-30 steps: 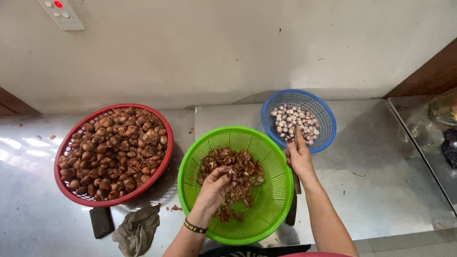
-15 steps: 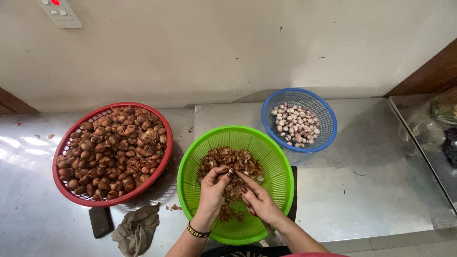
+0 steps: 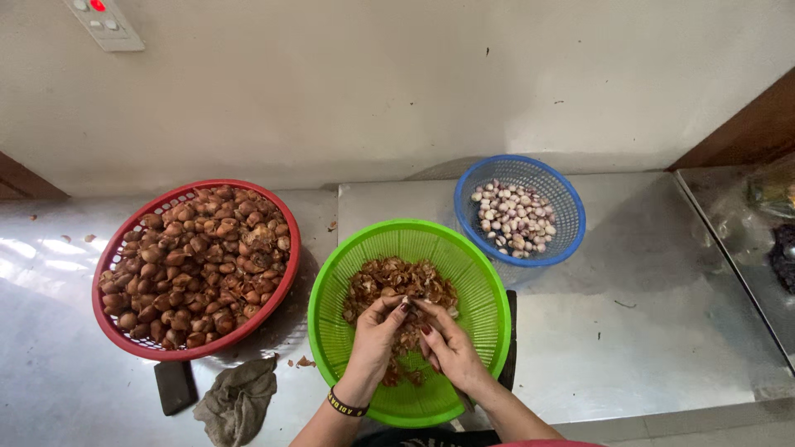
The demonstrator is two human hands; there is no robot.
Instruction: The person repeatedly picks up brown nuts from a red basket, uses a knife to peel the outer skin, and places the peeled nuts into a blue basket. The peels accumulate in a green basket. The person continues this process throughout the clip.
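Both hands have drawn closer together since half a second ago, fingertips now meeting over the green basket [image 3: 331,331]. Her left hand [image 3: 377,331] and right hand [image 3: 447,343] pinch one small shallot [image 3: 406,305] between them, each grip nearly closed on it. It looks light, firm under a papery, brittle skin, and is best held at its ends. Beneath lie loose brown peelings [image 3: 397,281]. At ten o'clock the red basket [image 3: 112,323] is heaped with unpeeled shallots [image 3: 195,265]; at one o'clock the blue basket [image 3: 571,223] holds pale peeled ones [image 3: 513,219]. All rest on the steel desk [image 3: 646,331].
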